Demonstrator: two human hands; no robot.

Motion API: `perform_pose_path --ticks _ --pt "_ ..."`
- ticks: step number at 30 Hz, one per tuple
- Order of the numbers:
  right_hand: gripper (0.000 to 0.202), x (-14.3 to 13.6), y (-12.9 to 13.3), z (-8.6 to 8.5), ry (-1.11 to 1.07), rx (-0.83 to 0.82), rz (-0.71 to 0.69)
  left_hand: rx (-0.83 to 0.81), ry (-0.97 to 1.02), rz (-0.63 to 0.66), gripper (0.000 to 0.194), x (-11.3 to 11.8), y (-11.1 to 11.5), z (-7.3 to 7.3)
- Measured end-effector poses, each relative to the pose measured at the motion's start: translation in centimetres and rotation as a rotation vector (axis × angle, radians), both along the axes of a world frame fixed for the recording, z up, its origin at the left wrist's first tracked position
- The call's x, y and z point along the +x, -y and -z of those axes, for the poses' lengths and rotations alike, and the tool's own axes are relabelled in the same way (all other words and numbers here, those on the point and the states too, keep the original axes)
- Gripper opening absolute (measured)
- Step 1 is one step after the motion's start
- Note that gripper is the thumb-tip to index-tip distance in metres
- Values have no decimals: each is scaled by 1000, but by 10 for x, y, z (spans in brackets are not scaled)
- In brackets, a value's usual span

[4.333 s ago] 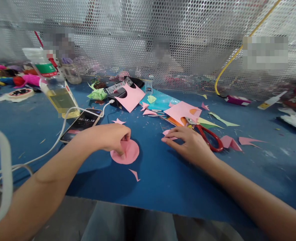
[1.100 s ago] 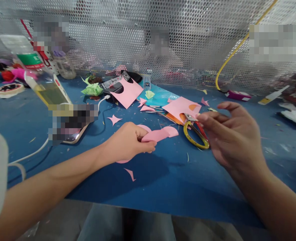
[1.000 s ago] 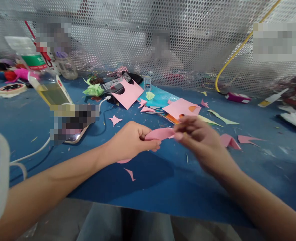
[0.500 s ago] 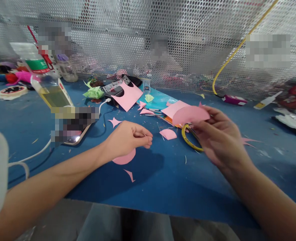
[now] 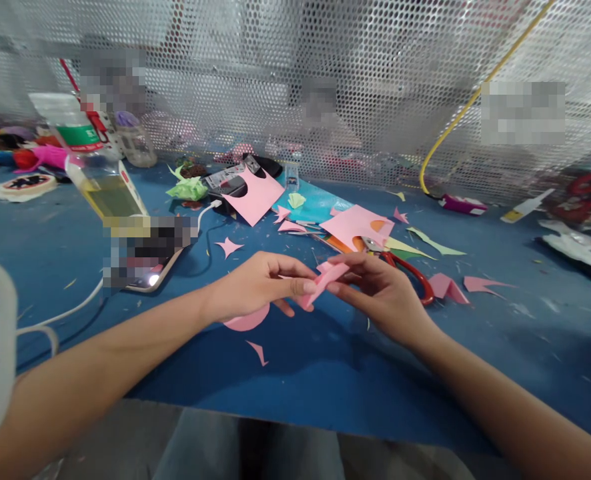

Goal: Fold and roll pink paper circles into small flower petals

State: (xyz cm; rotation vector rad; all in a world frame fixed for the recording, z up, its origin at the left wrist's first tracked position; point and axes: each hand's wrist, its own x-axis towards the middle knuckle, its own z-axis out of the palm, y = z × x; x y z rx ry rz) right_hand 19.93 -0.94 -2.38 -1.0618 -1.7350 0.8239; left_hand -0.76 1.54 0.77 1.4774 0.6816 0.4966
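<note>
Between my two hands is a folded pink paper piece point(image 5: 325, 281), held above the blue table. My left hand point(image 5: 263, 283) pinches its left end with thumb and fingers. At the other end, the thumb and fingertips of my right hand point(image 5: 383, 293) close on the paper. Below my left hand lies a rounded pink paper piece point(image 5: 249, 320), partly covered by that hand. Scissors with red handles point(image 5: 415, 277) rest behind my right hand, which hides part of them. A pink sheet with cut-out curves point(image 5: 355, 227) lies over their blades' side.
Pink scraps point(image 5: 229, 247) are scattered about, with another cut pink sheet point(image 5: 256, 197) behind. At left, a bottle point(image 5: 108, 190) stands behind a phone point(image 5: 160, 260) with white cables. A perforated metal panel point(image 5: 255, 80) rises at the back; a purple box point(image 5: 463, 204) sits at right.
My right hand has moved left and down with the pink paper, which was a half disc facing me and now shows narrow. My left hand, which held no visible paper, now grips it too.
</note>
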Motion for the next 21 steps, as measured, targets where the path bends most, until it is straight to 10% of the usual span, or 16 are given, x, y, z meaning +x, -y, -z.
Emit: perform_pose_path --ticks 11,21 --pt "33 2 8 -14 329 518 -2 24 2 -5 23 2 4 -4" --pt "33 -1 8 -9 213 336 45 60 45 -85 17 3 2 4"
